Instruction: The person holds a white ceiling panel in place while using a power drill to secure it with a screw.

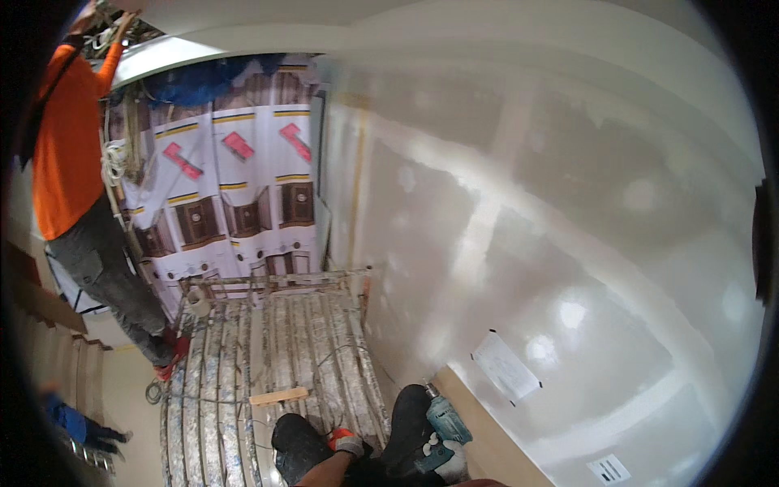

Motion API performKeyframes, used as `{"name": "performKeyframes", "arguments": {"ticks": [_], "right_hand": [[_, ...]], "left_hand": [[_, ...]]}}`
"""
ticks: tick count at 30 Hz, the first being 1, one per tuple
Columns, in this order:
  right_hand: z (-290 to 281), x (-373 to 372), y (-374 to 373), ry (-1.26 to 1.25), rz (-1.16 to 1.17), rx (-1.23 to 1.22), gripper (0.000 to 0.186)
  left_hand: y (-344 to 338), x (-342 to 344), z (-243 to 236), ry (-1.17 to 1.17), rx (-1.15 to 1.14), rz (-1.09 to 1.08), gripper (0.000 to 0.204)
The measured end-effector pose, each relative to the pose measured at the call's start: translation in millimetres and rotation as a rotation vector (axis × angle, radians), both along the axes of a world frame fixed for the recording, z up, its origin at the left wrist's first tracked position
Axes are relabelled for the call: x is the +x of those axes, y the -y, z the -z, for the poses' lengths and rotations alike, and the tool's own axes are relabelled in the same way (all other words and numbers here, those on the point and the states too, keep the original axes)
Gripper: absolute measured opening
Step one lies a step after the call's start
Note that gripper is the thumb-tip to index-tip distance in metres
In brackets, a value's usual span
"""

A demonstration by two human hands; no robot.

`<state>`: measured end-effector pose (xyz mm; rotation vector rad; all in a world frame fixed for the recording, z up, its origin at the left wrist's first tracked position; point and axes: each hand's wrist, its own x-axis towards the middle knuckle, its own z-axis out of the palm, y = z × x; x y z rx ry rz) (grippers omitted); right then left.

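Note:
My right hand [453,463], in a pale glove, is wrapped round the grip of a teal cordless drill [449,424]. The drill lies by my right knee, its silver chuck pointing up and away, close to the wall. Between my knees is my left hand [350,446], also gloved, its fingers curled against a small orange-red object [337,436]. What that object is I cannot make out, as the hand and my leg partly cover it. Under my legs is a paint-spattered scaffold platform [280,341] of long slats.
A wooden strip [278,396] and a cable lie on the platform, with a bucket [197,302] at its far left. A plastered wall [487,243] rises at right. At left a person in orange [73,146] reaches up to the ceiling; another person in blue [77,422] is lower down.

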<state>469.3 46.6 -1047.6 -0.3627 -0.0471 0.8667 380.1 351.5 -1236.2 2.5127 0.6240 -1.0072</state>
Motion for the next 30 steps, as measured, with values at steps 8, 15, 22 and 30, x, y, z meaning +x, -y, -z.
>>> {"name": "performKeyframes", "arguments": {"ticks": [8, 15, 22, 30], "right_hand": [[-20, -2, 12, -0.078, 0.097, -0.226, 0.036], [-68, -3, -8, -0.026, 0.097, -0.349, 0.045], [-80, -10, -11, -0.171, -0.002, -0.237, 0.042], [-38, 2, -3, -0.071, 0.103, -0.281, 0.042]], "left_hand": [[29, 1, 36, 0.267, -0.041, 0.300, 0.046], [30, 5, 27, 0.288, -0.056, 0.024, 0.033], [25, 5, -8, 0.147, -0.098, -0.001, 0.033], [31, -15, -10, 0.284, -0.018, -0.022, 0.026]]}}
